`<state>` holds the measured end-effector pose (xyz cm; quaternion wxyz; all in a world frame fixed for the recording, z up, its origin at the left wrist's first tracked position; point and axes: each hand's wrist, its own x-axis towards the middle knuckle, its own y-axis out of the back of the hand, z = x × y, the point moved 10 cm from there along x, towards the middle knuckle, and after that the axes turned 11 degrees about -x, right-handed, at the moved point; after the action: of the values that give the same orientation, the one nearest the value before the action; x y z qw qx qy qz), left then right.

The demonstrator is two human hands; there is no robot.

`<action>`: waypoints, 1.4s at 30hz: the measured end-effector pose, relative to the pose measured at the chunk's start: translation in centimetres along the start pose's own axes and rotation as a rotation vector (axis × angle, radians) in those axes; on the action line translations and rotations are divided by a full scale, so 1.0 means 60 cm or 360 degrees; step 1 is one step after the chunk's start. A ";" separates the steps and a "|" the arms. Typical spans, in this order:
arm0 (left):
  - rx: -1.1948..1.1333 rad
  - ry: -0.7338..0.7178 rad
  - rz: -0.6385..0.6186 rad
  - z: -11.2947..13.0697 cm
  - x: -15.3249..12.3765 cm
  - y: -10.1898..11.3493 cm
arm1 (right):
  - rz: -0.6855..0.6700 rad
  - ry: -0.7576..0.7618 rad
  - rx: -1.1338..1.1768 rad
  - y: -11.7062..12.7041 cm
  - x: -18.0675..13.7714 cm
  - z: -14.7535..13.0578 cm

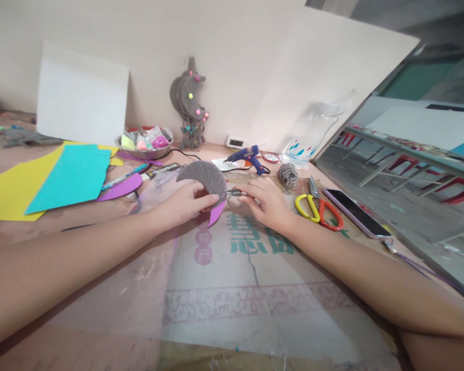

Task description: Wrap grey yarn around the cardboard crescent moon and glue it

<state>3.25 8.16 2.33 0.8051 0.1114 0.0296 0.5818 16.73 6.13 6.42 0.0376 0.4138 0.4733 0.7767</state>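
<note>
Over printed sheeting (224, 322), left fingers (210, 201) pinch a ribbed crescent (208, 176).

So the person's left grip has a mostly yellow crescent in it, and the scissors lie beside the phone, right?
Not quite: the head view shows that the crescent in the left grip is mostly grey, not yellow. The scissors do lie beside the phone.

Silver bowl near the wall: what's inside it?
The bowl holds yellow, peach and magenta items with what looks like clear wrapping; anything beneath them is covered.
</note>
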 end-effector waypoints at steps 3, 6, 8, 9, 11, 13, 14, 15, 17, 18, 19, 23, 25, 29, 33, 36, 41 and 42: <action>-0.0029 -0.0002 -0.0021 -0.001 0.000 -0.002 | -0.0010 -0.0002 0.0001 -0.001 0.000 0.000; -0.0132 0.0022 -0.0049 -0.007 0.001 -0.005 | -0.0018 -0.0001 -0.0003 0.000 0.001 0.000; -0.0162 0.0029 -0.0061 -0.010 0.002 -0.006 | -0.0014 -0.0006 -0.0003 0.001 0.002 0.000; -0.0154 0.0025 -0.0064 -0.009 0.002 -0.006 | -0.0012 -0.0007 -0.0003 0.001 0.002 0.000; -0.0129 0.0016 -0.0073 -0.008 0.001 -0.006 | -0.0006 -0.0010 0.0001 0.002 0.001 0.000; -0.0116 0.0015 -0.0068 -0.006 0.001 -0.006 | -0.0008 -0.0013 0.0000 0.001 0.000 0.000; -0.0112 0.0014 -0.0065 -0.006 0.001 -0.006 | -0.0011 -0.0016 -0.0001 0.000 -0.001 0.001; -0.0109 0.0011 -0.0065 -0.005 0.001 -0.006 | -0.0015 -0.0019 -0.0002 -0.001 -0.001 0.002; -0.0093 0.0003 -0.0061 -0.005 0.001 -0.006 | -0.0019 -0.0020 -0.0004 -0.002 -0.001 0.002; -0.0069 -0.0006 -0.0047 -0.004 0.001 -0.004 | -0.0021 -0.0018 -0.0004 -0.002 -0.001 0.002; -0.0026 -0.0022 -0.0031 -0.003 0.001 -0.003 | -0.0025 -0.0013 -0.0004 -0.003 -0.001 0.002; 0.0198 -0.0110 0.0012 0.006 0.003 0.003 | -0.0052 0.0022 -0.0004 -0.005 0.000 -0.002; 0.0239 -0.0128 0.0001 0.009 0.003 0.002 | -0.0072 0.0028 -0.0003 -0.007 0.000 -0.002; 0.0264 -0.0135 -0.0013 0.011 0.003 0.000 | -0.0097 0.0028 -0.0017 -0.009 0.000 -0.003; 0.0314 -0.0147 -0.0031 0.014 0.003 -0.003 | -0.0093 0.0032 -0.0018 -0.007 0.001 -0.005; 0.0312 -0.0137 -0.0019 0.013 0.004 -0.001 | -0.0089 0.0032 -0.0024 -0.007 0.001 -0.005; 0.0271 -0.0138 -0.0034 0.012 0.005 -0.002 | -0.0019 0.0028 0.0015 -0.001 -0.001 -0.005; 0.0249 -0.0137 -0.0035 0.011 0.005 -0.002 | 0.0012 0.0007 0.0042 0.002 -0.001 -0.002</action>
<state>3.58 8.31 3.00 0.8008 0.1987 0.0415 0.5635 16.72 5.93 6.46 0.0282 0.4143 0.4822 0.7714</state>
